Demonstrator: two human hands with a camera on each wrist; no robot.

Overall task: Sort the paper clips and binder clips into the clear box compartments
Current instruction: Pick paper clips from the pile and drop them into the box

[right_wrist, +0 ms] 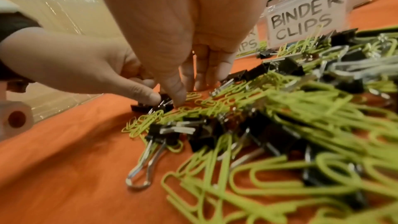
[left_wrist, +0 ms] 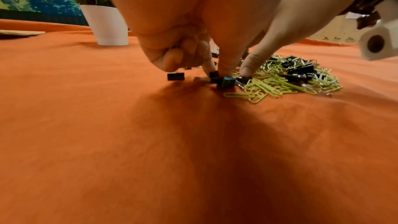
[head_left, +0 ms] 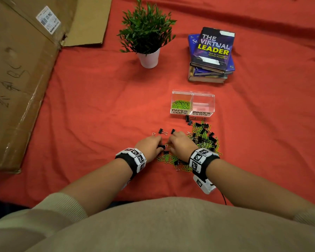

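Both hands work at the near left edge of the clip pile [head_left: 202,142] on the red worktop [head_left: 98,106]. The left hand [head_left: 150,145] pinches a black binder clip [head_left: 161,147] between thumb and forefinger. The right hand [head_left: 180,144], fingers bent downward, touches clips beside it; whether it grips one cannot be told. The clear box [head_left: 193,103] sits just beyond the pile.

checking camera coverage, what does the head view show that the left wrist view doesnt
Only the head view: the clear box with paper clips in its left compartment, the books and the cardboard. Only the left wrist view: the left hand's fingers from underneath, on a binder clip, with another binder clip beside it. Both: the potted plant, the mixed clip pile, the right hand.
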